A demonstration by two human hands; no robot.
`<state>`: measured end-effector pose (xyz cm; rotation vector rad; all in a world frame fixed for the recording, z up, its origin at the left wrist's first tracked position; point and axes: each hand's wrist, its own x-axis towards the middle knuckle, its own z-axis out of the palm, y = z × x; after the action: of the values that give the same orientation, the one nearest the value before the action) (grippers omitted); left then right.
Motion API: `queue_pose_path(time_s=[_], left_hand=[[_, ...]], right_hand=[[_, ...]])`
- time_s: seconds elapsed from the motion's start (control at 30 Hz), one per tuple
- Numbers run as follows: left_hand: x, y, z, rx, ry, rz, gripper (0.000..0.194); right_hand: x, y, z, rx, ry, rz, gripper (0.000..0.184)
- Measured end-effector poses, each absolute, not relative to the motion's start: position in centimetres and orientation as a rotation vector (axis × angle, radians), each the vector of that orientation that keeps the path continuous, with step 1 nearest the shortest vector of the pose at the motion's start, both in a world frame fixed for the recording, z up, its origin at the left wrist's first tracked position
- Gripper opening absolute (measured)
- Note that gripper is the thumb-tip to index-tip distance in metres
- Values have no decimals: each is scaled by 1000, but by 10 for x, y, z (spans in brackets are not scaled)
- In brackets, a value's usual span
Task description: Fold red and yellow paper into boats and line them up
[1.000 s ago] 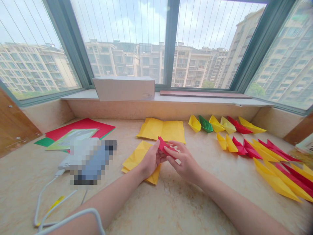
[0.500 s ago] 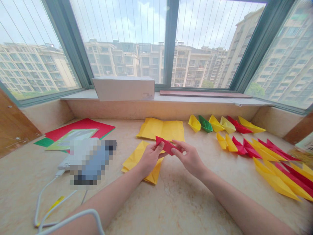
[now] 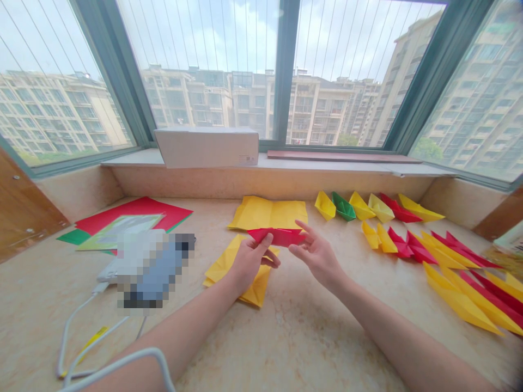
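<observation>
A red folded paper boat [image 3: 281,237] is held up above the counter, its long side toward me. My left hand [image 3: 252,260] pinches its left part, thumb in front and fingers behind and below. At the boat's right end is my right hand [image 3: 317,253], thumb and fingers spread apart around the tip; whether they touch it is hard to tell. Behind and below my left hand lie creased yellow folded papers [image 3: 220,267], partly covered by it. A larger yellow sheet [image 3: 269,212] with a centre crease lies just beyond the boat.
Several finished paper boats [image 3: 343,207] and opened-out folded pieces [image 3: 461,305] stand in rows at right. Red sheets [image 3: 139,209], a blurred device [image 3: 159,272] and a white cable [image 3: 67,326] lie at left. A white box [image 3: 208,148] rests on the sill.
The red paper has turned level and shows a longer side. My right hand's fingers have spread from their pinch, while my left hand keeps hold and has shifted slightly left.
</observation>
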<state>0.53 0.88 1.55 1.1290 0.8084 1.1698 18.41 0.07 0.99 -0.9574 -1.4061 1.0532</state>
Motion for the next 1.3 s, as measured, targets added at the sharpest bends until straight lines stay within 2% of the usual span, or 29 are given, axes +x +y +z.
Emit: queue_pose_path(time_s=[0.07, 0.17, 0.23, 0.4, 0.53, 0.7, 0.9, 1.3], left_hand=[[6, 8, 16, 1127, 812, 1158, 48], [7, 5, 17, 1148, 824, 1123, 52], [8, 2, 18, 1173, 825, 1107, 54], [9, -2, 20, 1234, 842, 1030, 54], [9, -1, 18, 1258, 865, 962, 52], [10, -2, 15, 1278, 872, 905, 50], [8, 0, 20, 1275, 883, 1041, 51], [7, 5, 15, 1309, 891, 1116, 41]], right_hand=[[180, -1, 10, -873, -1324, 1214, 87], [176, -3, 12, -841, -1231, 1270, 87], [176, -3, 14, -875, -1216, 1226, 79], [181, -1, 16, -932, -1284, 1108, 43], [182, -1, 15, -962, -1308, 1085, 29], [183, -2, 16, -1019, -1292, 1051, 31], [186, 0, 15, -1109, -1305, 965, 36], [186, 1, 11, -1042, -1317, 902, 35]])
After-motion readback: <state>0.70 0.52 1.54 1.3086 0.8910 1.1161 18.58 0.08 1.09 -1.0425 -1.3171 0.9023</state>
